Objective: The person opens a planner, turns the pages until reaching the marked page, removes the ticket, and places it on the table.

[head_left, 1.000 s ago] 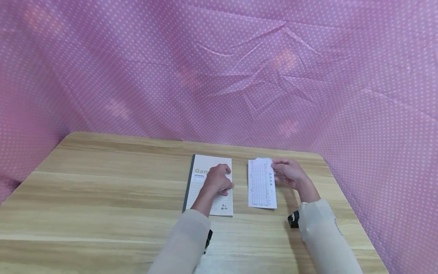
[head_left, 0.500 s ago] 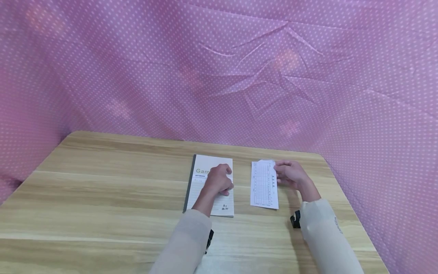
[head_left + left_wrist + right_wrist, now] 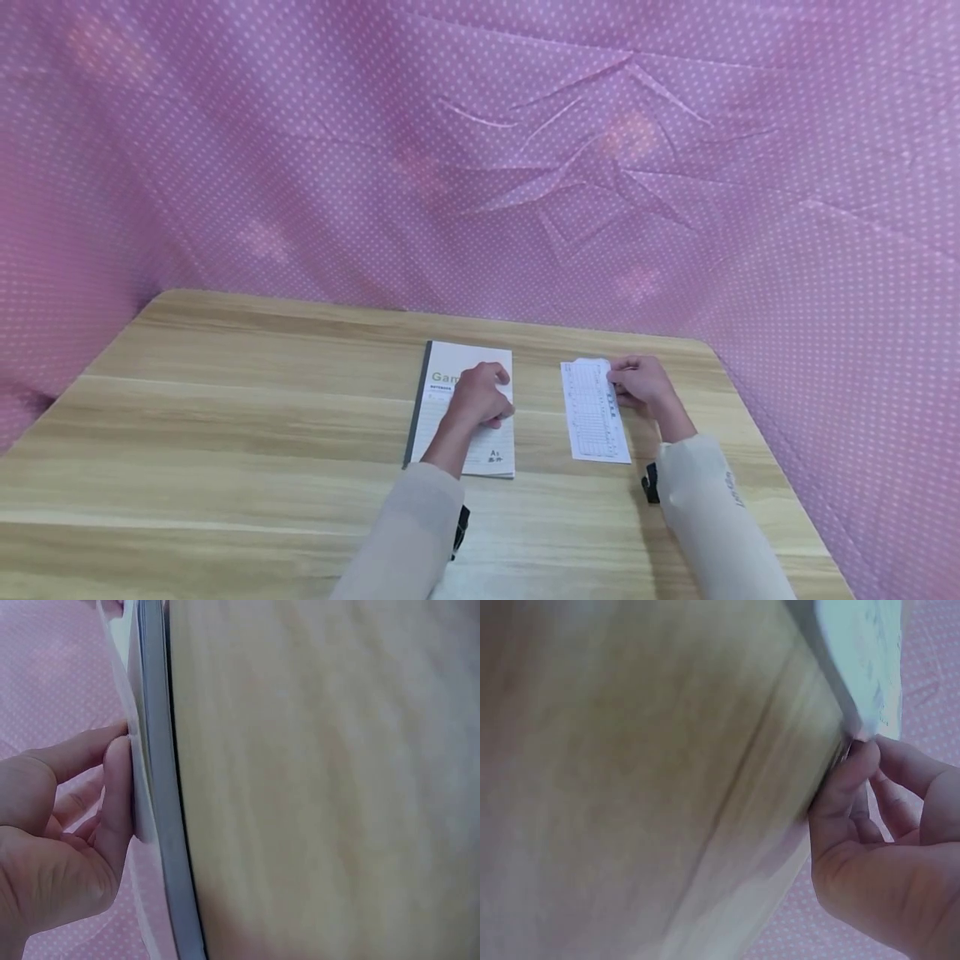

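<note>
A white notebook (image 3: 487,461) with a dark spine lies on the wooden table, its printed cover facing up. Across its middle lies my left hand (image 3: 480,396), fingers bent. In the left wrist view my left thumb and index fingertips touch the cover beside the grey spine (image 3: 174,847). To the right of the notebook is a narrow white paper form (image 3: 592,417) printed with a grid. My right hand (image 3: 645,387) pinches its upper right edge between thumb and fingers. From the right wrist view, the form (image 3: 855,652) rises at an angle from the pinched corner.
The light wooden table (image 3: 225,433) ends at the back against a pink dotted cloth (image 3: 480,167), which also hangs at both sides. A black strap mount (image 3: 651,483) sits at the right wrist and another (image 3: 460,531) under the left sleeve.
The paper form has shifted to the right and tilted, its lower end swinging right. My right hand has moved slightly right with it. My left hand stays over the notebook.
</note>
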Motion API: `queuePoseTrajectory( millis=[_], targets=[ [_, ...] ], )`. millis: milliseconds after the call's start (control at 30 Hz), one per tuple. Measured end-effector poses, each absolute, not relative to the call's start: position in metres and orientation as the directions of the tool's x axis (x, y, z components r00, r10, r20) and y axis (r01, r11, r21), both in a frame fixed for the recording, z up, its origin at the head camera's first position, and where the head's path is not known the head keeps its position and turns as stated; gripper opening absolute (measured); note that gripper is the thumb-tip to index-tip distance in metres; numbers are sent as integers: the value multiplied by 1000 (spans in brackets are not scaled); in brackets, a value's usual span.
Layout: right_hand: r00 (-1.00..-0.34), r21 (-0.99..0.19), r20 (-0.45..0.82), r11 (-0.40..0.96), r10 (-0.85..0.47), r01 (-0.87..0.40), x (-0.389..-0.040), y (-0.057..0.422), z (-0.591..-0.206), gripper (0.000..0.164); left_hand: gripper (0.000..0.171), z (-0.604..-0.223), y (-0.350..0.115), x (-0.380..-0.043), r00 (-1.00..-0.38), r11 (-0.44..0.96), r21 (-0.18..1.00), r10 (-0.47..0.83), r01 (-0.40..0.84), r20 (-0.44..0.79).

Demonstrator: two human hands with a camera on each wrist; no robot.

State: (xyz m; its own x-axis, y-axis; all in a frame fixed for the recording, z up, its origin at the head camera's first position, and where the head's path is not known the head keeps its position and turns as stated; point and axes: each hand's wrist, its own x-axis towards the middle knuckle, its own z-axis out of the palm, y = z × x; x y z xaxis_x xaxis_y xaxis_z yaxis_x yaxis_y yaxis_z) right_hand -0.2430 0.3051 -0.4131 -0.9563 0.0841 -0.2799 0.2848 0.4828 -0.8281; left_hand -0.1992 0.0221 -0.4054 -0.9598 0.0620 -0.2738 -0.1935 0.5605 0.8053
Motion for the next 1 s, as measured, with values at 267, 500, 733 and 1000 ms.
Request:
queuePoseTrajectory(
  millis=[267,500,733,1000],
  targets=[
    [-958,-778,-266,563,107,279,-240,306,-416,19,48,-406,20,-198,-953,577,804,135,-145,-270],
    [-961,-773,-253,573,114,272,-241,305,-408,26,46,-401,16,-204,-946,563,816,172,-134,-274],
    [-966,-790,-238,558,105,255,-237,304,-398,32,43,-399,10,-206,-951,555,820,159,-138,-267],
    [-979,-768,-193,612,62,190,-230,297,-390,33,41,-395,-1,-207,-954,473,866,148,-162,-260]
  ],
)
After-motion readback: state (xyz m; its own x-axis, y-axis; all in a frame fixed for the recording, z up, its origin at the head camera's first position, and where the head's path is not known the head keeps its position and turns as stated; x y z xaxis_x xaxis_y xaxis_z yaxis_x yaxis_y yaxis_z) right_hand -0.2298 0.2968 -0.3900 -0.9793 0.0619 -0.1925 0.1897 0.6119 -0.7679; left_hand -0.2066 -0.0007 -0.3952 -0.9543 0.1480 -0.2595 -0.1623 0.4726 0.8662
